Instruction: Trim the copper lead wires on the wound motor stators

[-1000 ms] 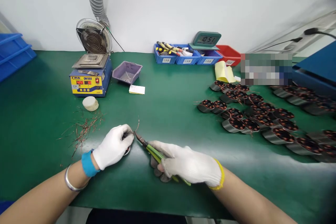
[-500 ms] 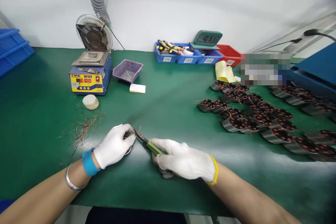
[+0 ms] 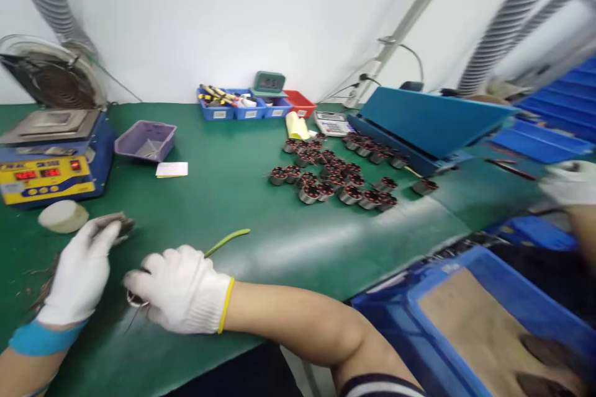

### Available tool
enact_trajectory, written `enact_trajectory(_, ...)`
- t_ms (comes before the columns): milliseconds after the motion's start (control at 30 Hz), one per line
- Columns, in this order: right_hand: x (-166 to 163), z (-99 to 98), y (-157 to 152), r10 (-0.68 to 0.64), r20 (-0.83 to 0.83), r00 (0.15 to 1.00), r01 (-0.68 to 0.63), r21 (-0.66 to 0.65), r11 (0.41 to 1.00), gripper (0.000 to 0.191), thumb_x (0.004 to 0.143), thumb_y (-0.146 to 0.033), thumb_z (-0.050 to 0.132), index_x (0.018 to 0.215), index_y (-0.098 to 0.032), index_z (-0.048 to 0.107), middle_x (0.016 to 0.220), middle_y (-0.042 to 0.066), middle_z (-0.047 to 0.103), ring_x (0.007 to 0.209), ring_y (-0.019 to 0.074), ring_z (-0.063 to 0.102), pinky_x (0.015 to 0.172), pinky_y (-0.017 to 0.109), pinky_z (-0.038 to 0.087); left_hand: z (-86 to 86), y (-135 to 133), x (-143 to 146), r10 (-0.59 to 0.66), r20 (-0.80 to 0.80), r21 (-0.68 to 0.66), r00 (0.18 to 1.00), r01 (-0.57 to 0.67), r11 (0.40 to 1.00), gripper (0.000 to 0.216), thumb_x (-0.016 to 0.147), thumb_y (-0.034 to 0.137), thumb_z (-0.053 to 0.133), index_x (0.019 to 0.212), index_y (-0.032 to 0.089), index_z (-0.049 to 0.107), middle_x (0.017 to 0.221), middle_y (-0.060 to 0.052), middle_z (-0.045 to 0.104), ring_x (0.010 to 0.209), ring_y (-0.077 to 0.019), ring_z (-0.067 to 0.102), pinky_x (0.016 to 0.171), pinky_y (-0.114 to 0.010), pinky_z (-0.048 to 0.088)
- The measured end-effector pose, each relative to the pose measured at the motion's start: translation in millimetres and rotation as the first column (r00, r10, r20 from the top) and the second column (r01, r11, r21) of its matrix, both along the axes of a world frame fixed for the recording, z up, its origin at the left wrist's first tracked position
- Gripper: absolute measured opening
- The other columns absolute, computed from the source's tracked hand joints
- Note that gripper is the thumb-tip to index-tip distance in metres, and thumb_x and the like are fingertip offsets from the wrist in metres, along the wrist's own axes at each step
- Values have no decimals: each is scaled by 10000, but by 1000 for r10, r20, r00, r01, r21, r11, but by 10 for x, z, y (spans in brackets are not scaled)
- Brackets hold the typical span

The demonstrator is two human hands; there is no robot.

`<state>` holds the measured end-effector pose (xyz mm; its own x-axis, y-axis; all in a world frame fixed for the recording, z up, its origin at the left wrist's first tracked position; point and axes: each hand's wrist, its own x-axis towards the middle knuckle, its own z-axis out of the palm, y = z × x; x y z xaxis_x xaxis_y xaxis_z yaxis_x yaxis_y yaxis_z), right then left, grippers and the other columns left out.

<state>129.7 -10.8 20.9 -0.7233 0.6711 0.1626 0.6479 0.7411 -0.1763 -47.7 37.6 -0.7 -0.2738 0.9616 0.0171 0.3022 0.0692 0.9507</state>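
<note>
Low over the green bench, my right hand (image 3: 174, 290) in a white glove is closed, its fingertips around a small motor stator (image 3: 136, 301). The glove covers most of the stator, and a thin wire end hangs below it. From behind the same hand sticks out a green handle of the cutting pliers (image 3: 228, 240); their jaws are hidden. My left hand (image 3: 81, 270), also gloved, is apart from the stator, up and to its left. Its grey-tipped fingers are stretched out and slightly blurred, with nothing visible in them. Copper wire clippings (image 3: 44, 285) lie beside and partly behind it.
A round pale block (image 3: 64, 216) stands before the blue-yellow heating unit (image 3: 51, 173). Behind are a purple tray (image 3: 146, 139) and tool bins (image 3: 218, 113). Several stators (image 3: 326, 177) stand to the right, near a blue box (image 3: 433, 124). Another person's gloved hand (image 3: 570, 183) is at far right.
The view has swung right. My left hand has let go of the stator and moved away toward the round block. My right hand has moved onto the stator, the pliers' handle now pointing away.
</note>
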Motion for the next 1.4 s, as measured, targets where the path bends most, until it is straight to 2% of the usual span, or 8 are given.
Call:
enact_trajectory(167,747,-19,-167,-331,-65,941,331,-15,944,323,861,-440,542,1131,-265,576,953,11,634,795,184,616,653,285,475,32,-20,20,13,-220,-59,975,-26,998,365,792,599,565,1005,308,624,1053,17,700,1154,-324,608,1122,-545,383)
enact_trajectory(233,1308,-73,-283,-661,-112,741,670,62,740,363,862,-390,557,1197,-250,577,1061,36,652,935,183,619,803,274,470,29,-47,118,-50,-274,-83,960,28,996,424,755,630,545,1001,291,604,1071,-16,696,1157,-354,600,1108,-584,382)
enact_trajectory(367,2217,-218,-353,-854,-127,504,861,152,485,454,840,-322,587,1244,-116,573,1128,178,634,1008,300,582,892,423,429,-16,-39,472,-296,-401,-97,867,281,955,494,716,565,554,1065,217,593,1147,-99,685,1095,-342,632,1051,-540,450)
enact_trajectory(633,2792,-299,111,-809,23,587,737,399,546,412,896,-243,500,1296,-205,593,1343,113,581,1275,319,416,1101,493,190,143,247,1539,-404,-854,-30,328,745,667,404,861,342,463,1168,124,613,1214,-167,654,1114,-318,606,967,-483,476)
enact_trajectory(933,3079,-401,243,-838,-31,544,756,451,475,455,880,-227,483,1309,-100,566,1322,171,592,1222,317,480,1098,497,214,-13,520,2977,-485,-874,-139,29,941,308,763,796,604,588,1388,140,466,1522,-155,394,1385,-344,373,1117,-451,322)
enact_trajectory(1100,2999,-395,249,-767,6,641,686,443,577,428,899,-318,508,1276,-135,595,1298,140,618,1214,307,479,1093,486,226,-142,468,2750,-500,-866,-194,27,903,384,884,804,732,476,1427,107,418,1527,-191,373,1410,-357,335,1148,-496,259)
enact_trajectory(1300,2891,-272,222,-731,-159,664,703,465,538,430,883,-344,521,1202,-70,611,1274,238,589,1191,373,486,1061,576,255,18,520,1774,-446,-890,-238,92,740,629,815,839,685,452,1376,72,476,1494,-271,379,1378,-438,357,1098,-601,283)
enact_trajectory(1400,2393,-207,99,-385,-285,878,478,488,730,359,852,-310,527,1144,-120,613,1153,182,651,1140,319,543,1090,551,283,98,704,1782,-391,-906,-189,162,672,716,742,893,591,421,1411,60,424,1543,-261,292,1415,-425,292,1113,-577,269)
